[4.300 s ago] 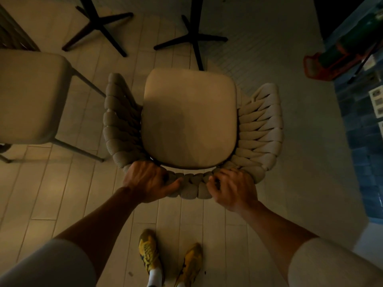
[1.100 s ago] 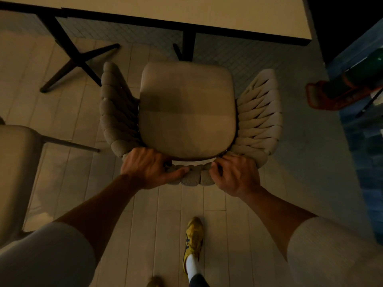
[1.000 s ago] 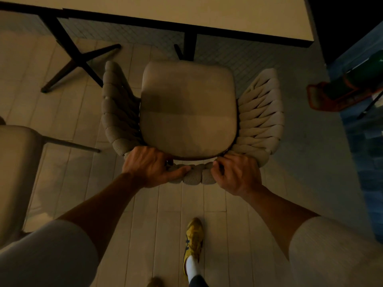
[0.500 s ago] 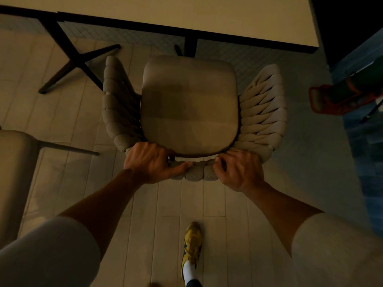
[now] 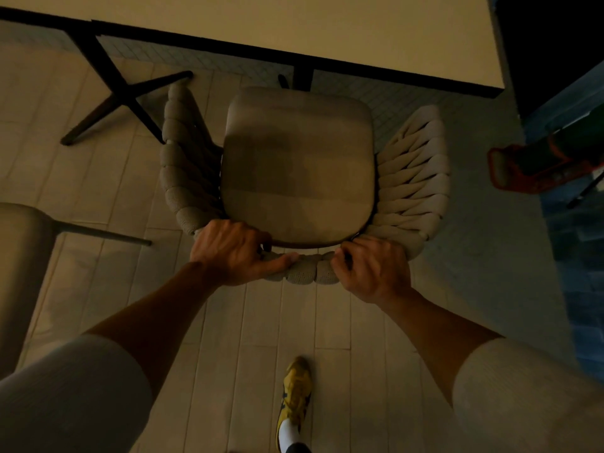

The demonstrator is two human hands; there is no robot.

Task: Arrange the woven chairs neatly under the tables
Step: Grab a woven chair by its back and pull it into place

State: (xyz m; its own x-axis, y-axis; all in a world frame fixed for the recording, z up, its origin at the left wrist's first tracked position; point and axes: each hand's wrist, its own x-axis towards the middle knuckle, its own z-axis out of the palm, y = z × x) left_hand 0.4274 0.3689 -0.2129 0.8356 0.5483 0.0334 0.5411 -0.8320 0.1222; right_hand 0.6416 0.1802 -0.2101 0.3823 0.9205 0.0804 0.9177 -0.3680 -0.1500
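Pale plank floor (image 5: 228, 338) under woven chair (image 5: 297, 165) (table base (image 5: 124, 103) nearby)

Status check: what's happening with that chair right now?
Gripping the chair back: left hand, right hand. Not yet under the table. Its post straight ahead.

The chair (image 5: 297, 168) stands on the floor (image 5: 98, 191) just before the table (image 5: 294, 24). A second chair (image 5: 19, 256) stands at its left, a shoe (image 5: 294, 392) behind.
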